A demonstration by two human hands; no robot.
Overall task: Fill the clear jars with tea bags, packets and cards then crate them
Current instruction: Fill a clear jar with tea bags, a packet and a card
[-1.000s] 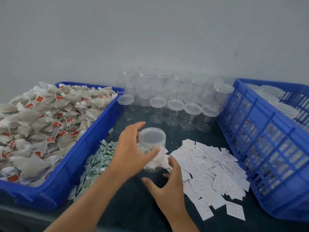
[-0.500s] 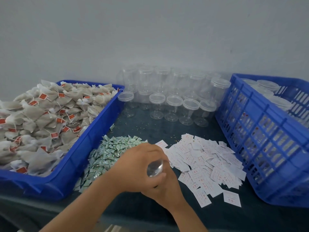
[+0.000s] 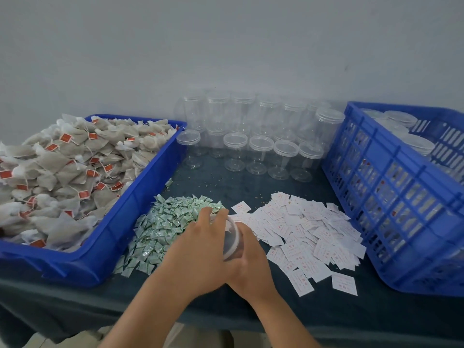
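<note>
Both hands hold one small clear plastic jar [image 3: 232,241], tipped over, just above the dark table [image 3: 226,187]. The left hand [image 3: 198,254] curls its fingers over the jar. The right hand [image 3: 252,262] wraps round it from the other side. The jar is between the little green packets [image 3: 170,222] and the white paper cards [image 3: 308,229]. Brown tea bags [image 3: 75,172] fill a blue plastic tray [image 3: 120,219] on the left.
</note>
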